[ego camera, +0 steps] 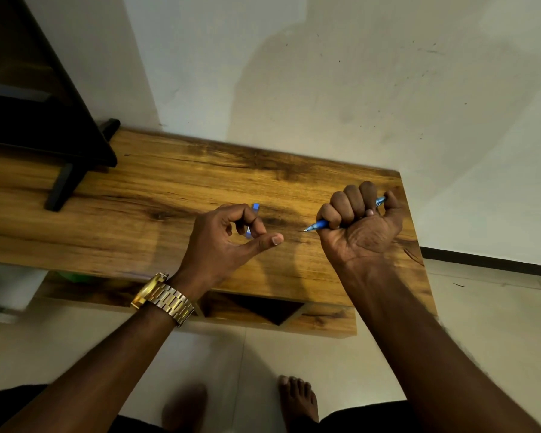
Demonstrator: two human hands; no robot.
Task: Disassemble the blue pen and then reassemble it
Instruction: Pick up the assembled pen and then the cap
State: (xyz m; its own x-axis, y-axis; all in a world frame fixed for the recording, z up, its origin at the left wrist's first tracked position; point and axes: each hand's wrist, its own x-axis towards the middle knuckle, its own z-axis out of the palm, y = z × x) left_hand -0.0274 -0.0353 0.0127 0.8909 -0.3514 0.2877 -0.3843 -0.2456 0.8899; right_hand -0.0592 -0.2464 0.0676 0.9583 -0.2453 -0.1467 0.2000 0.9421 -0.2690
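Blue pen (320, 225) body fisted in right hand (361, 220), tip pointing left toward left hand (231, 232), which pinches blue cap (253, 220) above wooden surface (169, 195). Cap lies just left of tip, roughly in line.

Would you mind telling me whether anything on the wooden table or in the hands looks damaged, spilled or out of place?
Nothing stands out. The right hand grips the blue pen body, tip bare and pointing left, while the left hand holds the blue cap in its fingers. The wooden table shows only dark grain, no ink spill.
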